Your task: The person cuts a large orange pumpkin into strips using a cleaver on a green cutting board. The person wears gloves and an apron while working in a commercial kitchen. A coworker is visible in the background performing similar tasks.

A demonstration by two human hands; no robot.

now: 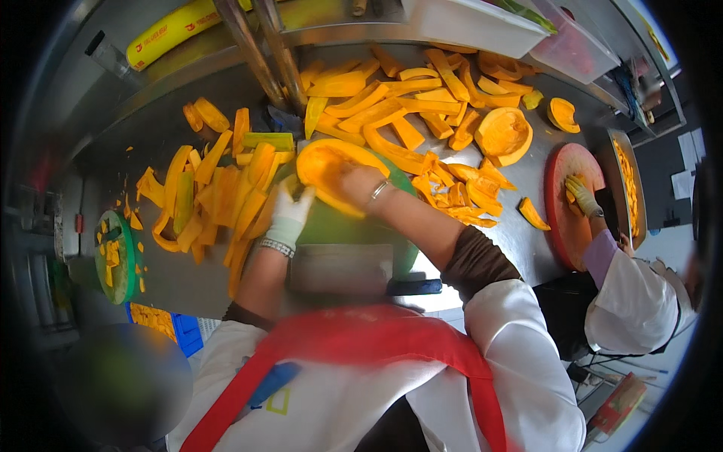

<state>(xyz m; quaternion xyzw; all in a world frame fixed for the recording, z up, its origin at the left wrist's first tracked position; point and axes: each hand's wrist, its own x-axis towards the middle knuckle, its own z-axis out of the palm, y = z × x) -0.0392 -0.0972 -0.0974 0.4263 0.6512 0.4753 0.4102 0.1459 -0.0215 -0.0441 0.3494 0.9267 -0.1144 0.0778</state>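
Note:
A hollow pumpkin half (322, 155) rests tilted above a green cutting board (339, 229), its orange inside facing up. My right hand (358, 183), bare with a bracelet at the wrist, reaches into the hollow; its fingertips are blurred, and their grip is unclear. Beside the half's left rim is my left hand (291, 212) in a white glove, thumb and fingers apart. Cut pumpkin strips (226, 198) lie heaped just left of it. Near the front of the board lies a broad cleaver blade (342, 268) with a dark handle (415, 287) to its right.
More pumpkin strips (390, 107) cover the steel table's back, by metal posts (277, 56). Another hollow half (504, 135) stands right. A co-worker's gloved hand (582, 195) is over a red board (570, 237). A round green board (116, 254) and a blue crate (186, 333) are left.

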